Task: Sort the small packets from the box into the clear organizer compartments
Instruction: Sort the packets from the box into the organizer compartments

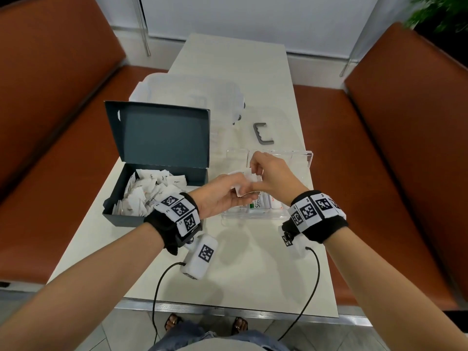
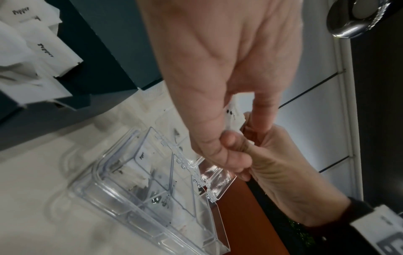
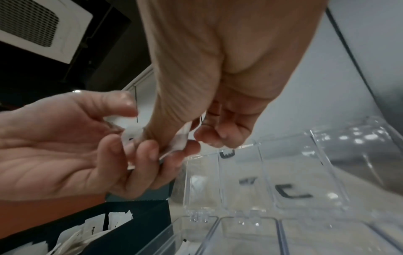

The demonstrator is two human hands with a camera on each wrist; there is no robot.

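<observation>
Above the clear organizer (image 1: 301, 171) my two hands meet. My left hand (image 1: 241, 192) lies palm up, its fingers curled round a few white packets (image 1: 239, 192). My right hand (image 1: 253, 171) pinches one white packet (image 1: 249, 176) at the top of that bunch. In the left wrist view the pinched packet (image 2: 234, 119) shows black print between the two hands. The right wrist view shows my left hand's fingers (image 3: 150, 151) wrapped round the packets (image 3: 130, 138). The organizer's lid (image 3: 283, 172) stands open. The dark box (image 1: 162, 140) on the left holds several white packets (image 1: 147, 193).
Near organizer compartments hold a green Stevia packet (image 1: 256, 204) and a red-printed one (image 1: 277, 202). A clear lidded bin (image 1: 187, 97) and a grey handle (image 1: 263, 134) lie behind. Orange benches (image 1: 379, 148) flank the white table (image 1: 253, 274). Cables hang from both wrists.
</observation>
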